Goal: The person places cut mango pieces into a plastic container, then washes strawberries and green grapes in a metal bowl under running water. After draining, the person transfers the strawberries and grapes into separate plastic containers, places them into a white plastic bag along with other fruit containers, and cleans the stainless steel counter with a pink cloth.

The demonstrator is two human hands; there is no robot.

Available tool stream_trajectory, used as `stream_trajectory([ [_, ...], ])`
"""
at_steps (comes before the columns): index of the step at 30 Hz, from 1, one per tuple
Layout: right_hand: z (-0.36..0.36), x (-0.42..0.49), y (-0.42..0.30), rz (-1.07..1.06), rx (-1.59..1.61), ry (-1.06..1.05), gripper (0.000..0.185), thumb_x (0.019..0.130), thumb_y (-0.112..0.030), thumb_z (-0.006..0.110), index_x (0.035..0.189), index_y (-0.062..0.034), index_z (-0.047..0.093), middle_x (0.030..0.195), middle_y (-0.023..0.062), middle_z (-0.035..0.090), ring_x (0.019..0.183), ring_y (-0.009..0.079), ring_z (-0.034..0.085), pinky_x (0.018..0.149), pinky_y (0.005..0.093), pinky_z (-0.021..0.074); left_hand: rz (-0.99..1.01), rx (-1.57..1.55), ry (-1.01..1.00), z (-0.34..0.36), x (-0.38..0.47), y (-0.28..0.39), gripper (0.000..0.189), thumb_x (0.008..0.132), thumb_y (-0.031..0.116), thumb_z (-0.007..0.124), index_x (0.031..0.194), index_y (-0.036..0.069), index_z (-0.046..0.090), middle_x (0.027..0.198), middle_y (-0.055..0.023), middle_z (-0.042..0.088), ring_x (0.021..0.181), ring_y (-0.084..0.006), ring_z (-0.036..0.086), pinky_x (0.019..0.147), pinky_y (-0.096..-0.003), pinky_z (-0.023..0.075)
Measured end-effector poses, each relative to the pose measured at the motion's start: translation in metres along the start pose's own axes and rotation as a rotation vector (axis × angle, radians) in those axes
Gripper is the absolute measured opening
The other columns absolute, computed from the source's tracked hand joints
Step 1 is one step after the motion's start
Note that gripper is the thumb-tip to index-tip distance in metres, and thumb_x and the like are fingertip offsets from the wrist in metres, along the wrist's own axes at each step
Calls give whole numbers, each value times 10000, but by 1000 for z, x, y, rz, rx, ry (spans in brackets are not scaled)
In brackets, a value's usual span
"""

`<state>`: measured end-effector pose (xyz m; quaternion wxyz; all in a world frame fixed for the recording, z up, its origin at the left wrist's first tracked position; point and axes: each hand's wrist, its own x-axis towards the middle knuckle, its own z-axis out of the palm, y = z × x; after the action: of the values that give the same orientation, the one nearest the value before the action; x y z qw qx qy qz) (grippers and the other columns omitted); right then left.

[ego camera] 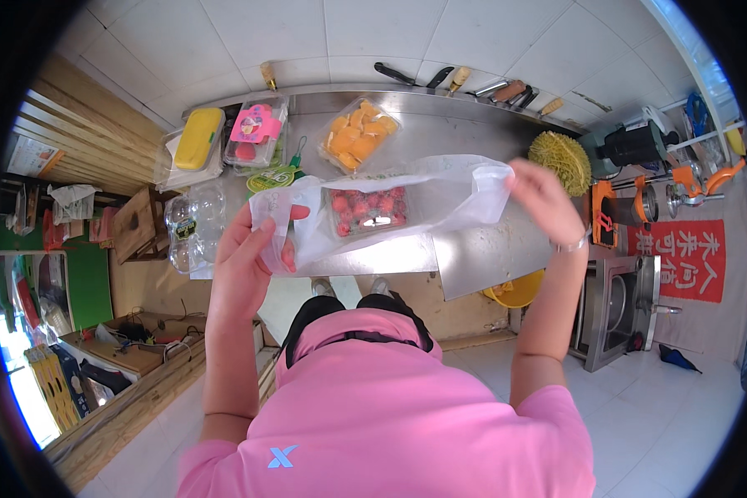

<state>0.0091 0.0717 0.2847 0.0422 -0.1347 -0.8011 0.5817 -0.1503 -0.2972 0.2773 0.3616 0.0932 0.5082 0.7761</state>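
Note:
A thin white plastic bag (404,171) is stretched sideways over the steel counter. My left hand (252,243) grips one end, its thumb over the film and the fingers spread around it. The far end is pinched in the fingertips of my right hand (544,199), which looks slightly blurred. Between my hands, a clear plastic box of red berries (368,210) shows past the bag; whether it is inside or behind the film, I cannot tell. A clear box of orange fruit pieces (360,134) lies beyond the bag. Left of it stands a clear box with a pink label (255,127).
A yellow case (198,138) and empty clear plastic containers (194,227) lie at the counter's left. On the right sits a spiky yellow-green fruit (559,163). Knives (398,73) are lodged along the back edge. A yellow bin (523,291) stands below the steel counter (492,249).

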Motion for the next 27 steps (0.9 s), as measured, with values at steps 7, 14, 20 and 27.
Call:
stream_trajectory([
  [7, 46, 200, 159, 198, -403, 154, 595, 879, -572, 526, 1058, -7, 582, 916, 82, 628, 793, 193, 600, 736, 341, 510, 8, -67, -93, 12, 5, 0, 494, 863, 85, 539, 1316, -55, 401, 1161, -193, 602, 717, -182, 619, 671, -308, 522],
  [14, 86, 251, 189, 405, -48, -153, 384, 804, -393, 705, 915, -49, 577, 948, 50, 596, 887, 159, 605, 729, 319, 530, -6, -47, -13, 19, -3, 2, 641, 804, 226, 624, 1312, -77, 378, 1145, -222, 584, 705, -184, 625, 628, -321, 533],
  [20, 44, 161, 128, 379, 609, 15, 297, 835, -143, 657, 1083, -24, 544, 1009, 79, 607, 867, 179, 634, 760, 347, 583, 1, -145, -102, 3, -5, -7, 669, 831, 302, 624, 1332, -55, 360, 1189, -215, 561, 718, -193, 625, 649, -328, 530],
  [27, 2, 15, -9, -136, 745, 233, 610, 813, -251, 586, 1351, -27, 402, 1265, 140, 545, 1083, 276, 586, 859, 431, 547, -39, -258, -212, -12, 1, -8, 643, 877, 328, 578, 1347, -39, 338, 1264, -221, 522, 759, -209, 622, 660, -330, 508],
])
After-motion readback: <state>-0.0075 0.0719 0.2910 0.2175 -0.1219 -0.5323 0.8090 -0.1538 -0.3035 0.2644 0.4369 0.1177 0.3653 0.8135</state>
